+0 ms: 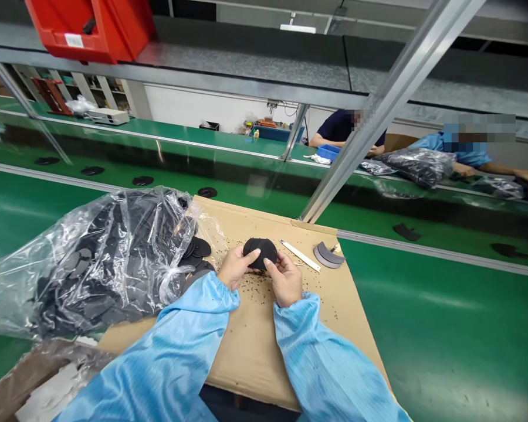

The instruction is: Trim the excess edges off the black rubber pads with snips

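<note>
Between my two hands is a small fanned stack of round black discs (260, 251), held above a cardboard sheet (250, 346). My left hand (237, 265) pinches the left side, thumb on top. From the right, my right hand (285, 278) grips the edge in the same way. Tiny black specks lie scattered on the cardboard under and around the hands. Right of them rest a white flat strip (300, 255), perhaps a blade tool, and some curved grey pieces (328, 255). More black discs (199, 248) spill out of a clear plastic bag (114, 264) at the left.
A metal post (391, 99) rises behind the cardboard. Overhead, a shelf carries a red bin (92, 29). Black discs (143, 180) lie spaced along the green belt (246, 205) beyond. Two people sit across, beside bagged parts (418, 164). An open box (39, 381) stands lower left.
</note>
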Available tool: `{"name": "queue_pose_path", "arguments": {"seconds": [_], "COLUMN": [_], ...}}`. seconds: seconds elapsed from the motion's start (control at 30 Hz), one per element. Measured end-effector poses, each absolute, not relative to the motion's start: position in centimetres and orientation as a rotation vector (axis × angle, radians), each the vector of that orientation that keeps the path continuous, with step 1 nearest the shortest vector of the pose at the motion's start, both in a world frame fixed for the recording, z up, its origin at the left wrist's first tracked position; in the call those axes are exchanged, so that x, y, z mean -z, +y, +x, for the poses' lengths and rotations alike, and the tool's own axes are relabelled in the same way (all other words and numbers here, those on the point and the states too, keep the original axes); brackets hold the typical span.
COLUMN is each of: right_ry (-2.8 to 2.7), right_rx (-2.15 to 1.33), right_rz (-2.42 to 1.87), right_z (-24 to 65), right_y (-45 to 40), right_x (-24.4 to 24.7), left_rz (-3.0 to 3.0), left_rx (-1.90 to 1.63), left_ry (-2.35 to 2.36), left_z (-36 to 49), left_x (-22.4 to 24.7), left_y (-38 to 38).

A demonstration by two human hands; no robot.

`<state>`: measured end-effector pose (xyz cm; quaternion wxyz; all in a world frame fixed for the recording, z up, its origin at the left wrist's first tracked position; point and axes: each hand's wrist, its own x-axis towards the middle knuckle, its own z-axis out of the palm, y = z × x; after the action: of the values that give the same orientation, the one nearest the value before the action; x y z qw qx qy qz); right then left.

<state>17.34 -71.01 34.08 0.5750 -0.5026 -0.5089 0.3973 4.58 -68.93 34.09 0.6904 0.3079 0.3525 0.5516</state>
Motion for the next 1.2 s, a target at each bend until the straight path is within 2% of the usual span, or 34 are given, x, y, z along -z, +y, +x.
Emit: {"name": "queue_pose_path", "arguments": {"seconds": [0.17,0.27,0.33,0.43,0.6,0.7,0.9,1.0,1.2], "right_ry": [-1.307,-1.476,-1.718,-1.928,-2.203,-2.305,-1.997,-1.863,-1.591], "right_rx": [-0.772,-0.463,-0.124,0.009,-0.051,-0.057,0.19,0.118,0.08], "right_rz": [-1.305,-1.452,-1.579,-1.576,-1.442,-1.472,-1.963,-2.192,-1.877], "right_z": [18.5,19.8,20.3,19.9,18.6,21.0,31.9,35.3,34.8], "right_y": [-66.5,-61.0,-57.7,-55.5,-58.8,-61.5,-64.3,-65.6,-68.2], "right_x": [-36.7,-40.1,-42.3,-43.7,-40.2,-37.9,-37.1,-36.0,-35.1], "left_rz": [0.557,0.495,0.487,0.495,0.507,0.515,0.545,0.587,0.673], "left_rx": [-1.49,-1.579,-1.562,-1.518,-1.496,-1.487,-1.454,-1.433,-1.409], "left_ry": [0.841,0.876,0.881,0.878,0.868,0.863,0.869,0.878,0.917], "left_z": [4.6,4.4,4.3,4.3,4.4,4.4,4.3,4.3,4.3], "left_x": [-34.4,-34.5,-34.5,-34.5,-34.6,-34.6,-34.7,-34.8,-34.7], "left_y": [-68.4,-68.0,-67.8,-67.8,-68.0,-68.0,-68.3,-68.6,-69.0]}}
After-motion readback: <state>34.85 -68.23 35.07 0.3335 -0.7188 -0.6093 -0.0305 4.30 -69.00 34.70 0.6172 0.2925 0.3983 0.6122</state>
